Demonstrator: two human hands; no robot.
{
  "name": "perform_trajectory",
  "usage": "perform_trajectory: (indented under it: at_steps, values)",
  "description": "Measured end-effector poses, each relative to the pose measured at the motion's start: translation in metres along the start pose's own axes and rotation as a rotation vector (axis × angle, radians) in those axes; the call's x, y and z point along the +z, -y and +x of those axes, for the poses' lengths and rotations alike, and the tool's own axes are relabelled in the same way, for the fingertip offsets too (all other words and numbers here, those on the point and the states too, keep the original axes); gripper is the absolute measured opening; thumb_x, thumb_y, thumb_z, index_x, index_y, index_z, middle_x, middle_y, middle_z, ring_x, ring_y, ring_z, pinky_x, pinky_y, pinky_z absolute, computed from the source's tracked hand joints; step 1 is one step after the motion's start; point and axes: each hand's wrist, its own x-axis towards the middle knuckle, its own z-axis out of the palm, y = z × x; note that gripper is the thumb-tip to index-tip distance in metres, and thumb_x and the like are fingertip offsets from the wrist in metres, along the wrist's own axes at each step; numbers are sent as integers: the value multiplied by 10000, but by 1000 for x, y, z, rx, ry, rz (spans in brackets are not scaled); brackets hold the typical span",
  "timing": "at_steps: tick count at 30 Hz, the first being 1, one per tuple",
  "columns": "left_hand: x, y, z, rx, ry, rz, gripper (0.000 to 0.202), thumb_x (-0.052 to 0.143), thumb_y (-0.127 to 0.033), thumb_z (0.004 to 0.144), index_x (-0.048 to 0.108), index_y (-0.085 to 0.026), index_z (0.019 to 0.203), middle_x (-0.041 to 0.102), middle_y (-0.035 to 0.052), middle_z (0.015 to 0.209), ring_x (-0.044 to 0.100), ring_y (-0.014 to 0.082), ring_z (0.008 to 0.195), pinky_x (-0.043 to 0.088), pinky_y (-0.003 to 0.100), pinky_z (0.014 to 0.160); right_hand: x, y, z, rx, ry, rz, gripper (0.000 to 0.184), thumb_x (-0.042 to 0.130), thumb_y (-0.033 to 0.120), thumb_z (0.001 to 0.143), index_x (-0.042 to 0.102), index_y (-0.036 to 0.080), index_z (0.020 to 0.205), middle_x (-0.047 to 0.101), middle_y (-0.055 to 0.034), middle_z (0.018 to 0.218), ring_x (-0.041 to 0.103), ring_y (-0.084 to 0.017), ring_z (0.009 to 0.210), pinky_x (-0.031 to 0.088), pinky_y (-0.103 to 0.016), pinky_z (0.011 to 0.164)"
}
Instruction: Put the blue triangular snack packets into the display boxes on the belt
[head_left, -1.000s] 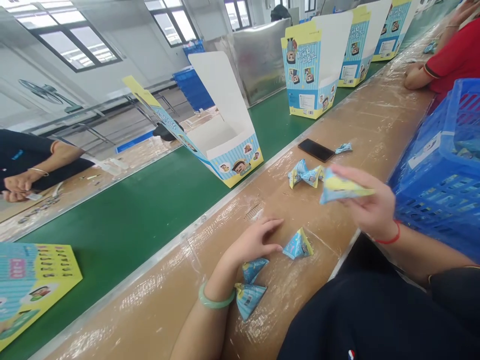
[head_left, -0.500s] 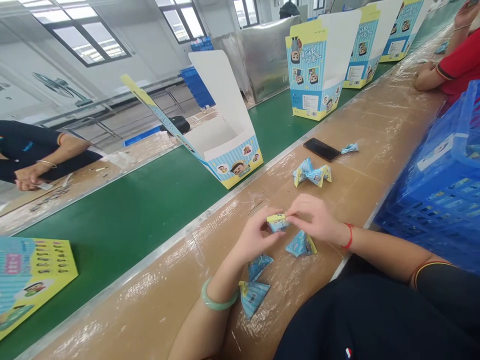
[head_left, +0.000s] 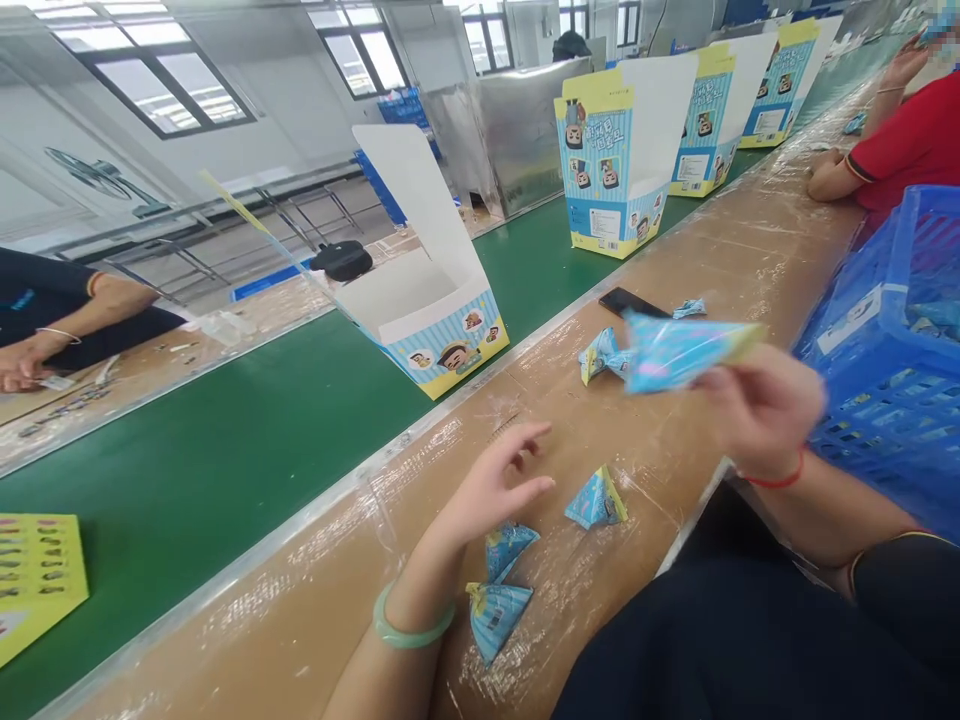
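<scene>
One blue and yellow packet [head_left: 675, 350] is in the right hand [head_left: 776, 410], pinched by its yellow end between the thumb and fingers. It is up over the brown table [head_left: 270, 620], and it looks blurry. The left hand [head_left: 495, 485] has nothing in it. Its thumb and fingers are wide apart.

The pinch is only at one end, so the packet could slip out if the fingers go loose. It could also bump the packets [head_left: 598, 355] behind it, if the hand is low. I cannot tell how high it is. The left hand could push the pointy packet [head_left: 598, 498] just beside its thumb if it swings that way. Its wrist is near two more packets, an upper one [head_left: 510, 548] and a lower one [head_left: 498, 615], and could brush them.

The right arm comes in from the side, bent, with its hand near the blue basket [head_left: 855, 325]. The left arm reaches up from the bottom, with its fingers pointing away from the body.

Farther off are a black phone [head_left: 626, 302] and a small packet [head_left: 689, 308]. A tall open box [head_left: 450, 350] stands on the green belt [head_left: 270, 430].
</scene>
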Motion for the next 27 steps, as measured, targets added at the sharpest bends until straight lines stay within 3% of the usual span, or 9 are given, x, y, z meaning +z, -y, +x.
perform_trajectory:
  at_steps: [3,9,15,19,23,25,27]
  values:
    - [0,2,0,-7,70,41,564,686,-526,908,570,-271,1398,629,110,1334,617,233,1046,539,382,878,-1,1,0,8,65,35,107,640,240,954,710,274,881,724,-8,749,676,-178,639,548,-311,591]
    - [-1,3,0,-22,87,64,581,693,-538,904,563,-272,1404,621,112,1359,613,249,1088,533,395,898,17,-7,-13,-23,303,94,206,578,226,989,697,220,822,703,-7,703,642,-137,614,494,-253,592]
    - [-1,-1,-4,6,29,59,879,772,-522,853,316,-328,1579,446,147,1523,593,267,1170,533,405,931,51,-19,-69,37,534,171,265,532,263,1029,701,177,844,708,-32,722,641,-143,644,460,-258,618]
    - [2,0,-4,6,19,80,897,764,-452,874,250,-348,1602,354,153,1593,597,264,1180,532,406,937,66,-22,-95,85,658,216,289,512,329,1051,727,183,924,753,-47,817,688,-165,722,500,-282,665]
    - [5,-2,0,-29,57,104,844,752,-439,878,301,-338,1584,426,138,1545,601,252,1149,544,405,929,73,-53,-71,151,519,28,325,574,443,1010,719,189,1151,753,-110,1126,691,-257,1051,545,-427,934]
    - [5,-5,3,-35,104,111,796,746,-447,878,354,-329,1561,505,120,1472,599,251,1136,549,413,936,78,-78,-50,202,474,-208,365,691,440,927,726,163,1162,690,-167,1271,608,-353,1217,462,-580,1067]
    - [5,-8,5,-30,142,117,766,746,-457,872,396,-322,1540,554,109,1413,599,253,1126,553,423,944,83,-100,-35,213,571,-376,403,821,369,807,743,134,1125,601,-209,1407,471,-454,1371,314,-717,1153]
